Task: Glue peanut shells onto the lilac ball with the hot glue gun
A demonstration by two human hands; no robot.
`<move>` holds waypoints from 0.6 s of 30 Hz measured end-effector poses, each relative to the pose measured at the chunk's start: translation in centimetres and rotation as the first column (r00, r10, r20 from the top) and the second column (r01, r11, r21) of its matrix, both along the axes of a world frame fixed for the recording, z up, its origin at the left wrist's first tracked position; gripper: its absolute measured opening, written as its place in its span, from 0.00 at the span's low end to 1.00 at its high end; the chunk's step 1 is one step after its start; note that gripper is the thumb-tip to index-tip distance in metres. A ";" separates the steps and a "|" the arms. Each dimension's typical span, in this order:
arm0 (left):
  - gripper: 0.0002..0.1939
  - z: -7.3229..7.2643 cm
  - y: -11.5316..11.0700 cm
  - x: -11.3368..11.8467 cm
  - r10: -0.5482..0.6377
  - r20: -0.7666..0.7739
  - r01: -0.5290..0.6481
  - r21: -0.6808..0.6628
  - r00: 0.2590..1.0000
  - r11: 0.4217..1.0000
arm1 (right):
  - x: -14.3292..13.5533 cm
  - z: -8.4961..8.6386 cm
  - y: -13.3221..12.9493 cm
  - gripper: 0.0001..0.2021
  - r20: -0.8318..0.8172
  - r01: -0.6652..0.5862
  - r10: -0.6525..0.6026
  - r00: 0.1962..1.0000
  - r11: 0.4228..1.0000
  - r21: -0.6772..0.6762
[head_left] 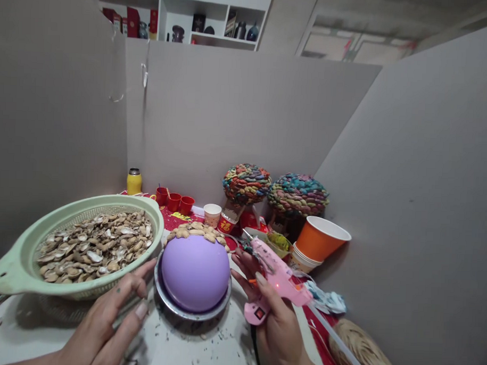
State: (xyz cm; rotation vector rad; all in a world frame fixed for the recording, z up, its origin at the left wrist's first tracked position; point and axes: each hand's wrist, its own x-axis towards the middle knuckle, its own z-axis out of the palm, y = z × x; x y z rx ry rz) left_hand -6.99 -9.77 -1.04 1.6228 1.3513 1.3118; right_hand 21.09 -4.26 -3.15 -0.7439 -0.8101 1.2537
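Observation:
A purple balloon (195, 274) rests in a round metal bowl (191, 312) in front of me. Peanut shells (194, 232) cover its far upper part in a band. My right hand (276, 325) is closed around a pink hot glue gun (278, 269), to the right of the balloon; its nozzle points up and left, a small light glows on its side, and a glue stick (338, 335) sticks out of its back. My left hand (113, 316) is open, fingers apart and holding nothing, between the balloon and a green colander (21, 260) full of peanut shell halves (101, 247).
Two multicoloured shell-covered domes (246, 185) stand at the back. Orange and white paper cups (319, 241) are stacked at right, near a coil of tan cord (359, 346). Red cups (174, 202) and a yellow bottle (134, 182) stand behind the colander. Grey partitions (246, 108) enclose the table.

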 end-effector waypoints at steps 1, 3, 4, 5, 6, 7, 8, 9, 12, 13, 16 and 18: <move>0.18 0.3 -0.1 0.2 -0.007 0.015 0.007 -0.004 1.000 1.000 | 0.0 0.2 0.2 0.16 -0.023 0.002 -0.003 1.000 1.000 -0.023; 0.18 0.9 0.2 0.8 -0.007 0.070 0.010 -0.046 0.998 0.999 | -0.1 0.7 0.6 0.18 -0.069 0.001 -0.005 0.998 0.998 -0.062; 0.19 1.1 0.4 1.2 -0.006 0.108 0.014 -0.076 0.994 0.997 | -0.2 0.9 0.8 0.18 -0.084 0.000 -0.006 0.996 0.997 -0.074; 0.19 1.4 0.7 1.6 -0.002 0.148 0.018 -0.107 0.989 0.994 | -0.2 1.2 1.1 0.18 -0.090 -0.004 -0.004 0.996 0.996 -0.086; 0.17 1.6 1.0 2.0 0.001 0.186 0.025 -0.136 0.983 0.990 | -0.3 1.4 1.3 0.18 -0.090 -0.015 0.006 0.996 0.995 -0.098; 0.16 1.7 1.3 2.3 0.002 0.217 0.034 -0.161 0.976 0.986 | -0.4 1.6 1.5 0.18 -0.087 -0.034 0.024 0.996 0.993 -0.110; 0.14 1.8 1.6 2.5 0.003 0.242 0.041 -0.178 0.970 0.983 | -0.5 1.7 1.7 0.18 -0.084 -0.059 0.049 0.995 0.991 -0.117; 0.13 1.9 1.8 2.7 0.003 0.260 0.049 -0.191 0.965 0.980 | -0.6 1.8 1.9 0.17 -0.081 -0.082 0.073 0.994 0.989 -0.121; 0.12 1.6 2.4 2.8 0.000 0.285 0.061 -0.206 0.959 0.977 | -0.8 1.7 2.2 0.15 -0.078 -0.115 0.107 0.991 0.987 -0.116; 0.13 1.4 2.6 2.8 -0.010 0.281 0.069 -0.202 0.960 0.977 | -0.8 1.7 2.2 0.15 -0.079 -0.107 0.099 0.992 0.988 -0.114; 0.13 0.9 3.1 2.7 -0.051 0.243 0.093 -0.168 0.969 0.981 | -0.8 1.6 1.9 0.15 -0.080 -0.052 0.044 0.996 0.993 -0.102; 0.13 0.9 3.5 2.8 -0.078 0.194 0.106 -0.137 0.978 0.985 | -0.7 1.4 1.5 0.16 -0.079 -0.021 0.014 0.997 0.996 -0.090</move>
